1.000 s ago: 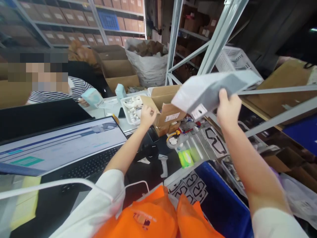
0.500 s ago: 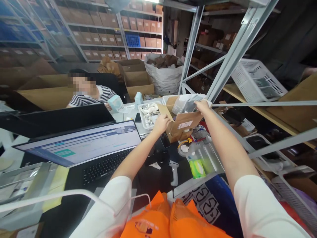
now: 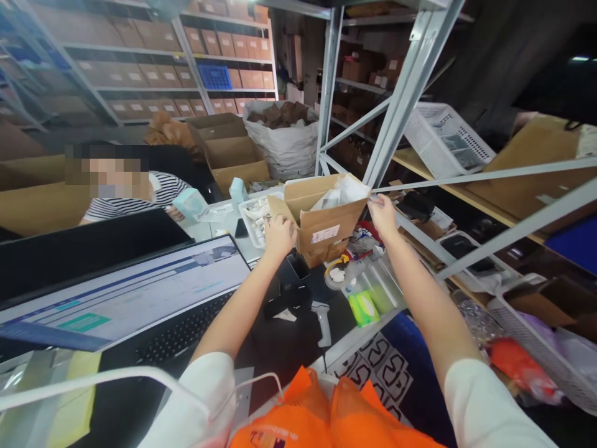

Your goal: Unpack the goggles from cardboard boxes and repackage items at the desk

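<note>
An open cardboard box [image 3: 326,227] stands on the desk ahead of me, with a grey plastic packet [image 3: 342,191] lying in its top. My left hand [image 3: 280,235] is closed on the box's left flap. My right hand [image 3: 382,214] is at the box's right corner, fingers bent and pinching the packet's edge where it pokes over the rim. Both arms are stretched forward in white short sleeves.
A laptop [image 3: 140,292] sits at the left, a barcode scanner [image 3: 321,320] and a green tissue pack [image 3: 364,306] near the box, and a white parts tray [image 3: 254,218] behind it. A person in a striped shirt [image 3: 163,190] sits opposite. Grey shelf struts [image 3: 396,106] cross on the right; an orange bag [image 3: 303,417] is below me.
My right hand brought the grey packet down from head height and into the cardboard box. My left hand stayed on the box's left flap.
</note>
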Tool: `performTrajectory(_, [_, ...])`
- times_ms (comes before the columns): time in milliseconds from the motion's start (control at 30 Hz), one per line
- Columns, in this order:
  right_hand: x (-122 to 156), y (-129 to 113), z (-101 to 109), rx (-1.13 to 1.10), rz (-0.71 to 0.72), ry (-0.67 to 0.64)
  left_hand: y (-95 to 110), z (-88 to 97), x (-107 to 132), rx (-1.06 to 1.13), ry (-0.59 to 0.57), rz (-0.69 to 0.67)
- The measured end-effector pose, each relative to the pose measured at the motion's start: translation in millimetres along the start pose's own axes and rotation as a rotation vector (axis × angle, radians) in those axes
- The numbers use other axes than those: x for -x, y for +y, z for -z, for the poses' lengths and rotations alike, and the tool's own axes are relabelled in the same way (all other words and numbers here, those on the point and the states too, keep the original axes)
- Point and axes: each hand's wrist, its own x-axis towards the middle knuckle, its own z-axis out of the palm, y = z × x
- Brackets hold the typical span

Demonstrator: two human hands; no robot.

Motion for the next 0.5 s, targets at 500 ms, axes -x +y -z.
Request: performTrajectory(500, [422,205,229,0.208,-0.723,0.174,29,13.6,-35,0.169,0.218,0.026])
